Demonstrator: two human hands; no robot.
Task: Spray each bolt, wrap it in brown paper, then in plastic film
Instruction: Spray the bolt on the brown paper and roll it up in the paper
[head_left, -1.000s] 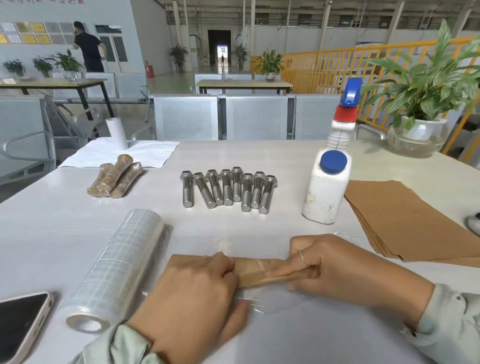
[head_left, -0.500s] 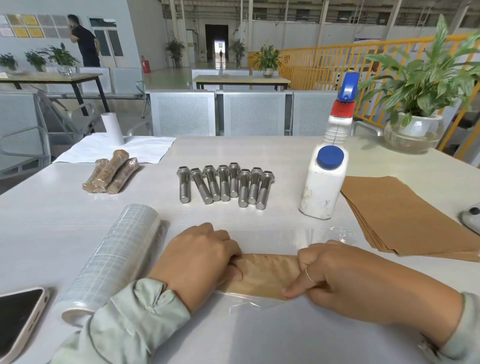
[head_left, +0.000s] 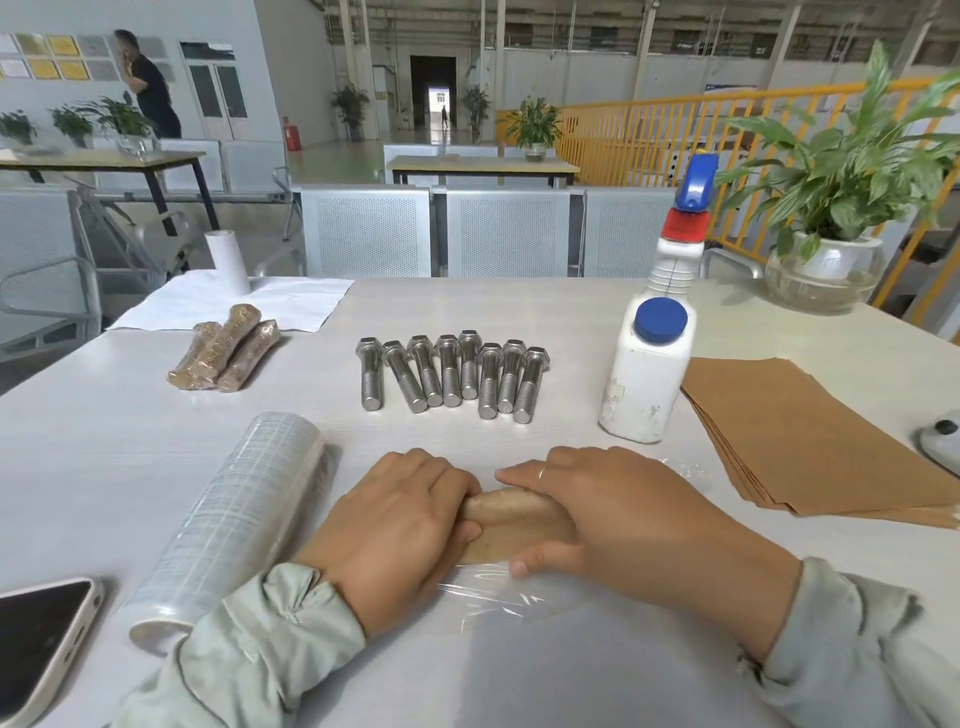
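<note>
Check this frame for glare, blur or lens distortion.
Head view: wide-angle bending bows the yellow railing and table edge; soft glare on the plastic film roll and bare bolts; both hands and the paper-wrapped bolt look sharp.

Bolts (head_left: 452, 375) shiny metal; film (head_left: 488, 587) glossy plastic (paper (head_left: 810, 436) matt).

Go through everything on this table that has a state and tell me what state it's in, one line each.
Paper-wrapped bolt: gripped by both hands, lying on plastic film.
Left hand: curled round the bolt's left end.
Right hand: curled round its right end.
Bare bolts: eight, unwrapped, in a row.
Finished bolts: three, wrapped, piled.
Spray bottle: upright, capped.
Film roll: lying on its side.
Phone: screen dark.
</note>
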